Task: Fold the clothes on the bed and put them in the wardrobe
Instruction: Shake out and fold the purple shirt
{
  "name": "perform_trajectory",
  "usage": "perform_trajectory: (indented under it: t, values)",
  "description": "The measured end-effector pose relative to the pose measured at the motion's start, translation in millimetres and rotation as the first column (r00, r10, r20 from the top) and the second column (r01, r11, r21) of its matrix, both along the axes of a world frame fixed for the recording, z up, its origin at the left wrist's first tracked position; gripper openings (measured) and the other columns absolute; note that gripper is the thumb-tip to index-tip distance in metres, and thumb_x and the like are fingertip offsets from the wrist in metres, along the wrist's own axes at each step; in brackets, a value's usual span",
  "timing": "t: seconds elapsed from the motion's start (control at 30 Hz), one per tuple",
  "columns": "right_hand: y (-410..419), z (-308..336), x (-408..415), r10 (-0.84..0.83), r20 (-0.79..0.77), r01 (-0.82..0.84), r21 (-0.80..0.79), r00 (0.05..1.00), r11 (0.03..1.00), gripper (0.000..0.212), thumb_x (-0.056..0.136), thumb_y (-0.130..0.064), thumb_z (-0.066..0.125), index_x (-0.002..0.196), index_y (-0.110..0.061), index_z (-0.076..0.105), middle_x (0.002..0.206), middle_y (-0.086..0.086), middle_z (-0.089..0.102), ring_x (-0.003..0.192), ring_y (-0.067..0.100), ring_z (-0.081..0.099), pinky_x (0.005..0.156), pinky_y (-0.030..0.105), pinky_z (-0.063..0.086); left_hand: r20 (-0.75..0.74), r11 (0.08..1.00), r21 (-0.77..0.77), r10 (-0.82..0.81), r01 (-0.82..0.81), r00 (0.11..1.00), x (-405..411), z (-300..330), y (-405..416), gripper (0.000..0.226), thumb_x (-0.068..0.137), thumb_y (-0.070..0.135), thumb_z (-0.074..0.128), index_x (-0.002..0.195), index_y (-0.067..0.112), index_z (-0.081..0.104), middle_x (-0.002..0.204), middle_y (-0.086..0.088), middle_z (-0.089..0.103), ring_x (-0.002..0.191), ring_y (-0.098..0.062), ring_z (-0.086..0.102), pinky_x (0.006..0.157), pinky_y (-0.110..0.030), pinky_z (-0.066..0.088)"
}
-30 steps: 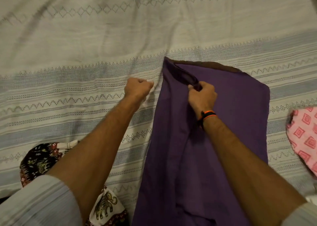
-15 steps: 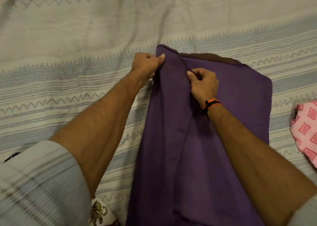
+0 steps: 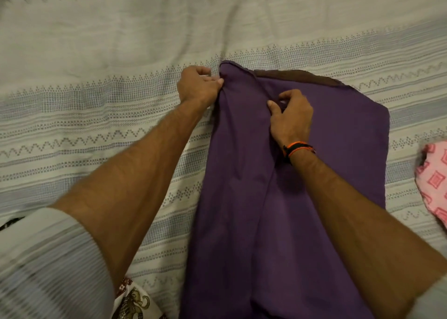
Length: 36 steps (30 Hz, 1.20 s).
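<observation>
Pinching is observed: purple garment (image 3: 290, 197), judged soft, light and limp, is gripped at its far edge by left hand (image 3: 197, 86) and right hand (image 3: 291, 115).

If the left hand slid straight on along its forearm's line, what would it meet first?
The left hand already pinches the purple garment's left edge near the top corner. Beyond that corner, only the striped bedsheet seems to lie ahead, though depth is uncertain.

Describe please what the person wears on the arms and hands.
Both forearms are bare. The left sleeve, pushed up, is light fabric with fine pale blue-grey stripes; only a corner of the right sleeve shows, similarly pale. On the right wrist is a wristband, black with an orange edge. The left hand and right hand wear no gloves.
</observation>
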State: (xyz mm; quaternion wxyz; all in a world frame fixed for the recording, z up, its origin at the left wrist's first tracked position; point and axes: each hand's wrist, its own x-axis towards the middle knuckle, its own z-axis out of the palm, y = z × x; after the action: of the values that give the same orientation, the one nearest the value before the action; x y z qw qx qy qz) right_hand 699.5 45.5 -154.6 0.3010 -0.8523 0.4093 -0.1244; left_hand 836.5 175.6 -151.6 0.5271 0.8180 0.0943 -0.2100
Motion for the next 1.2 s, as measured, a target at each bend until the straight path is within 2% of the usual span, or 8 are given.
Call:
perform_trajectory:
  t: [0.1,0.2,0.27,0.33,0.5,0.73,0.9,1.2]
  values:
    - [17,6,-11,0.161,0.032,-0.135,-0.402,0.987,0.906,0.028,0.087,-0.021,0.065,0.114,-0.012,0.062,0.119,0.008,0.058,0.102,0.029,0.055,0.082,0.040,0.044,0.327,0.992,0.122,-0.078,0.040,0.942,-21,13,4,0.025,0.080,0.017,0.076,0.098,0.021,0.059,0.089,0.009,0.066,0.082,-0.007,0.065,0.080,-0.031,0.056]
    - [35,-1,-28,0.487,0.065,-0.410,-0.450,0.871,0.793,0.029,0.093,-0.019,0.057,0.118,-0.006,0.064,0.125,0.013,0.060,0.109,0.032,0.056,0.088,0.043,0.046,0.591,0.922,0.212,-0.386,0.325,0.709,-48,11,18,0.027,0.077,0.008,0.071,0.103,0.014,0.068,0.102,0.001,0.070,0.092,-0.011,0.066,0.086,-0.028,0.052]
    - [37,-18,-46,0.571,-0.093,-0.564,-0.352,0.816,0.747,0.047,0.097,-0.030,0.051,0.135,-0.002,0.053,0.144,0.016,0.050,0.129,0.031,0.049,0.105,0.044,0.041,0.438,0.688,0.482,-0.726,0.542,0.531,-57,-2,29,0.059,0.080,0.028,0.075,0.134,0.012,0.056,0.140,-0.006,0.055,0.129,-0.021,0.051,0.110,-0.035,0.037]
    - [33,-30,-60,0.481,-0.257,-0.540,-0.261,0.838,0.800,0.067,0.100,-0.048,0.039,0.151,-0.005,0.032,0.160,0.013,0.027,0.146,0.026,0.029,0.120,0.041,0.022,0.157,0.418,0.660,-0.890,0.625,0.429,-52,-10,38,0.096,0.081,0.058,0.065,0.155,0.013,0.023,0.163,-0.001,0.017,0.151,-0.021,0.013,0.122,-0.045,0.010]
    - [42,-19,-60,0.427,-0.310,-0.504,-0.241,0.849,0.829,0.076,0.099,-0.055,0.029,0.155,-0.004,0.019,0.164,0.013,0.012,0.151,0.025,0.012,0.123,0.047,0.006,-0.083,0.207,0.709,-0.925,0.675,0.371,-31,0,28,0.133,0.065,0.078,0.063,0.156,0.014,-0.008,0.164,0.000,-0.014,0.150,-0.021,-0.014,0.117,-0.056,-0.008]
    - [41,-7,-71,0.454,-0.382,-0.537,-0.143,0.805,0.831,0.091,0.091,-0.064,0.040,0.156,-0.006,0.013,0.165,0.011,0.004,0.152,0.024,0.004,0.123,0.047,-0.001,-0.103,0.209,0.773,-0.890,0.598,0.445,-47,10,20,0.135,0.064,0.068,0.074,0.156,0.009,-0.004,0.164,-0.006,-0.010,0.151,-0.027,-0.009,0.119,-0.058,-0.002]
    - [48,16,-95,0.481,-0.347,-0.528,-0.050,0.805,0.848,0.084,0.094,-0.054,0.050,0.154,-0.004,0.020,0.164,0.013,0.010,0.151,0.027,0.010,0.122,0.046,0.010,-0.078,0.284,0.746,-0.861,0.602,0.503,-82,26,29,0.106,0.081,0.047,0.073,0.156,0.009,0.009,0.164,-0.009,0.001,0.151,-0.030,0.004,0.121,-0.052,0.011]
    - [85,88,-159,0.499,-0.257,-0.471,0.165,0.828,0.867,0.078,0.094,-0.040,0.061,0.152,-0.003,0.026,0.162,0.014,0.019,0.146,0.029,0.025,0.117,0.042,0.028,-0.135,0.331,0.647,-0.837,0.687,0.530,-182,83,77,0.099,0.082,0.044,0.073,0.154,0.005,0.018,0.162,-0.014,0.014,0.147,-0.031,0.020,0.119,-0.044,0.024]
